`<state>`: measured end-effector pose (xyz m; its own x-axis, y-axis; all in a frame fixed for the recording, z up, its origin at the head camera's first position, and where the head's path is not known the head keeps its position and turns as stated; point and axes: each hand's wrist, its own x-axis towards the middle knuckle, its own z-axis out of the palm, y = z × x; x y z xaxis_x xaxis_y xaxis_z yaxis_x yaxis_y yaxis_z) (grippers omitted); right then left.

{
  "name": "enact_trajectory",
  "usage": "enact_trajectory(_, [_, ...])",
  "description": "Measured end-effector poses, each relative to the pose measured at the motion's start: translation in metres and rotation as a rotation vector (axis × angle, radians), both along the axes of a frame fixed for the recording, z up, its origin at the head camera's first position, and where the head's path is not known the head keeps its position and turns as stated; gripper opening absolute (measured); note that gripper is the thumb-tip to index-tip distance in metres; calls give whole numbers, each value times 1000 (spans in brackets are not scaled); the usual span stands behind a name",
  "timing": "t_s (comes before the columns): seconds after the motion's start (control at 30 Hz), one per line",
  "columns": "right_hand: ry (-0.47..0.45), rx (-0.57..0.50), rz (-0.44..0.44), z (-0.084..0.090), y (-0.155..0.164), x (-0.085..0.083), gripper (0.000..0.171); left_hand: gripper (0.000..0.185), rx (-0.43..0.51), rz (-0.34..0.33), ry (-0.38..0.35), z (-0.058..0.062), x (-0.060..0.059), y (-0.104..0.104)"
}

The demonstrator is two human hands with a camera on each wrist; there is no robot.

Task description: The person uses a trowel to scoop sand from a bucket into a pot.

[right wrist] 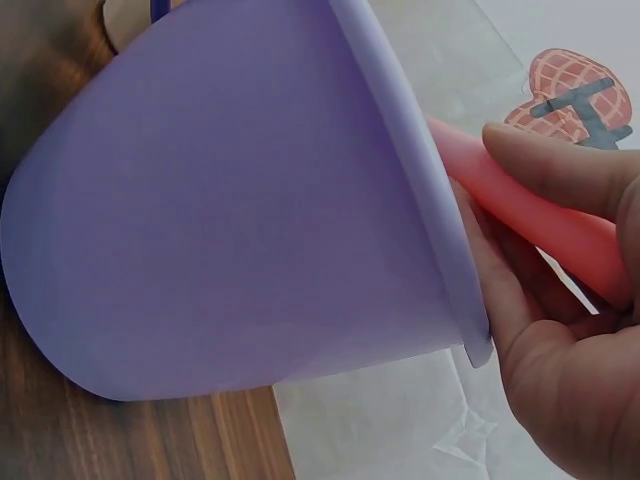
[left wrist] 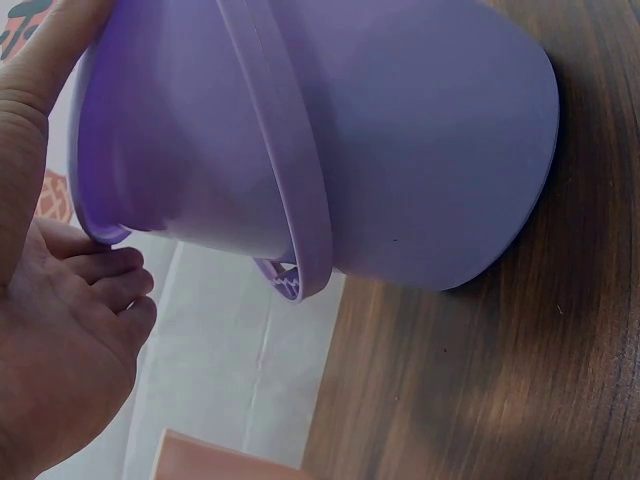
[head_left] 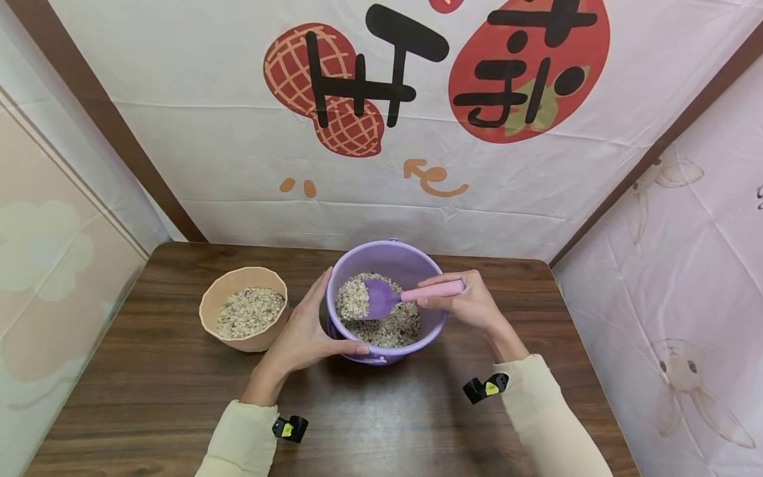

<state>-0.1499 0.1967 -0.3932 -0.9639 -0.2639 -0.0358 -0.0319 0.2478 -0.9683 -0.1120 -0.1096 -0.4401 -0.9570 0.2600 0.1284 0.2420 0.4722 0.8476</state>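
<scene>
A purple bucket stands mid-table, partly filled with mixed oats and grain. My left hand wraps the bucket's left side, thumb along its lower front. My right hand grips the pink handle of a scoop whose purple blade lies inside the bucket over the grain. The handle crosses the bucket's right rim.
A beige ribbed bowl with the same grain mix sits left of the bucket, close to my left hand. The dark wooden table runs to printed cloth walls at the back and sides.
</scene>
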Motion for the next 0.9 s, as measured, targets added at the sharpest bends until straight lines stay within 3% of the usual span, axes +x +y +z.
enact_trajectory(0.4, [-63,-173,-93,1,9,16,41,146,1,4,4,0,-1,0])
enact_trajectory(0.9, [-17,-292,-139,-5,18,34,42,147,-10,13,3,0,0,0])
